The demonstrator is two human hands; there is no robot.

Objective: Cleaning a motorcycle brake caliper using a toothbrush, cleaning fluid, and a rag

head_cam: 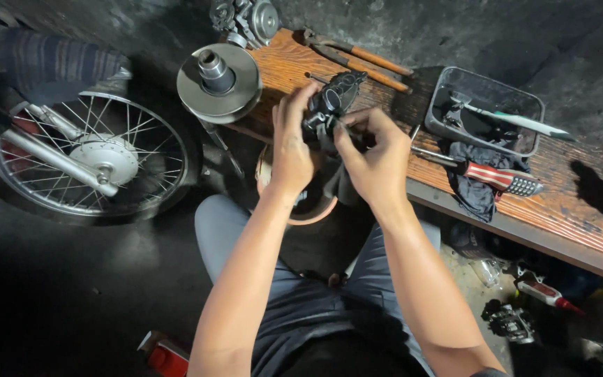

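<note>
Head view is looking down over a dim workshop floor. At far left a spoked wheel (88,157) is lying beside a striped sleeve (57,64) of another person. Next, a round metal pulley disc (219,82) is sitting on the near corner of a wooden bench (567,209). The person's left hand (291,150) is wrapping its fingers around a dark metal part (329,105), lifting it just above the bench edge. The right hand (378,157) is closing on the same part from the other side, fingertips pinched narrow on a thin tool against it. Behind them, long-handled pliers (357,56) are resting on the bench. Further right, a red-striped screwdriver (493,176) is lying over a dark rag (476,195), and a black tray (486,112) is holding a white-handled tool (518,122).
</note>
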